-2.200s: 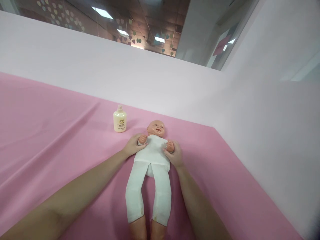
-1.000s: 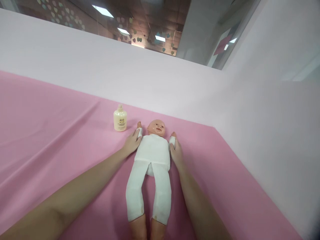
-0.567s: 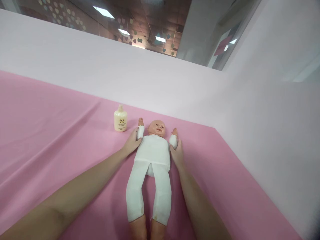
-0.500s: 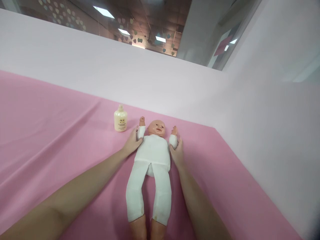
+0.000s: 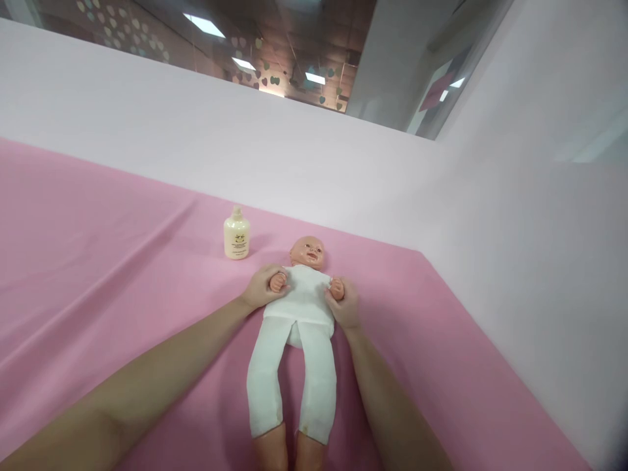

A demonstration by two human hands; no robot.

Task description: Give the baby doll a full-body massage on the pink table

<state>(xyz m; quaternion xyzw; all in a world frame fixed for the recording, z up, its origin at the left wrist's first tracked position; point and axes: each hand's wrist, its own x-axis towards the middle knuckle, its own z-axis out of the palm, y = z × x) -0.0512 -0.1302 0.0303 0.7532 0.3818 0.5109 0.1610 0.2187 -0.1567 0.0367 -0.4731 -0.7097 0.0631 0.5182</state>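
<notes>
A baby doll (image 5: 299, 297) with a white cloth body lies on its back, its head toward the wall and its legs toward me. My left hand (image 5: 260, 286) is closed around the doll's arm on the left side, and the doll's small fist (image 5: 278, 282) shows in front of my palm. On the other side my right hand (image 5: 347, 306) grips the doll's other arm, with that fist (image 5: 337, 288) showing above my thumb. Both doll arms are bent in beside its chest. Most of my fingers are hidden behind the arms.
A cream lotion bottle (image 5: 237, 234) stands upright to the left of the doll's head. Pink cloth (image 5: 122, 261) with some creases covers the surface. A white wall (image 5: 206, 140) rises behind it, with a window (image 5: 275, 52) above, and another wall (image 5: 540, 261) runs along the right.
Both doll arms have swung down from beside its head to beside its chest, with my hands still on them. The doll's body and the bottle have stayed in place.
</notes>
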